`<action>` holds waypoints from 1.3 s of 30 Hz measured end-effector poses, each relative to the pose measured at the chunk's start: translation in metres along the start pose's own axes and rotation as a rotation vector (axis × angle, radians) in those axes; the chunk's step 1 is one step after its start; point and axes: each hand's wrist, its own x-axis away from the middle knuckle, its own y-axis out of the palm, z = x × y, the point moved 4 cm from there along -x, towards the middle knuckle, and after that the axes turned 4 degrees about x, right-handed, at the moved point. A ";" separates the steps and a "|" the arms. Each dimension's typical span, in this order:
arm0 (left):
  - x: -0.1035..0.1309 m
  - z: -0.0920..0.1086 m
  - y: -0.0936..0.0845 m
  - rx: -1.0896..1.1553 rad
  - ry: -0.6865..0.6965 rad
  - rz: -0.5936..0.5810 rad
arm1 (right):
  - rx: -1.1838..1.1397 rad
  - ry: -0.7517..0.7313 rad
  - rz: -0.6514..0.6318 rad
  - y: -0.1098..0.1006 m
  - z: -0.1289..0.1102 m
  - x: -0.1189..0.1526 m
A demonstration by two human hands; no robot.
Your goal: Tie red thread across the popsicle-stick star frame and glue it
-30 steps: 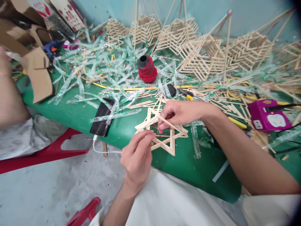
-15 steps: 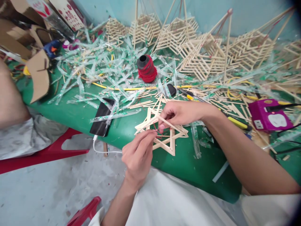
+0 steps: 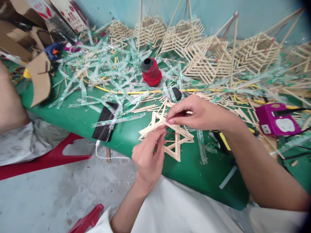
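A star-shaped frame of thin wooden sticks lies on the green tabletop in front of me. Over its upper middle, my left hand pinches red thread between thumb and forefinger. Close by, my right hand is also closed in a pinch at the same thread, beside the star's upper sticks. Red thread crosses the opening of the star. The fingertips hide where the thread meets the sticks. A spool of red thread stands upright beyond the star.
Stacked stick stars line the wall. Clear plastic strips and loose sticks litter the table. A phone on a white cable lies left, a purple box right. Another person's arm is at far left, near a red chair.
My right hand has moved up and slightly right, its wrist lower and fingers pointing left. My left hand has shifted up and right toward it, both still pinching at the thread.
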 end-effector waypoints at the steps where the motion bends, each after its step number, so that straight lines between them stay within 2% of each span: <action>1: -0.001 0.001 0.001 -0.002 -0.009 0.009 | 0.001 0.000 0.028 -0.001 -0.002 0.001; 6: -0.006 0.006 0.007 0.004 -0.025 0.042 | 0.013 -0.002 0.121 -0.003 -0.002 0.004; 11: -0.007 0.008 0.010 0.013 -0.060 0.061 | -0.095 -0.112 0.166 0.001 -0.001 0.003; 17: -0.006 0.006 0.013 0.058 -0.106 0.078 | -0.150 -0.175 0.198 0.004 0.000 0.002; 23: -0.002 0.004 0.016 0.073 -0.148 0.093 | -0.144 -0.191 0.173 0.003 0.001 0.004; 30: 0.000 0.007 0.010 0.025 -0.159 0.138 | -0.090 -0.175 0.127 0.001 -0.003 0.004; 39: -0.001 0.015 0.001 0.037 -0.064 0.145 | -0.063 -0.180 0.120 0.003 0.003 0.001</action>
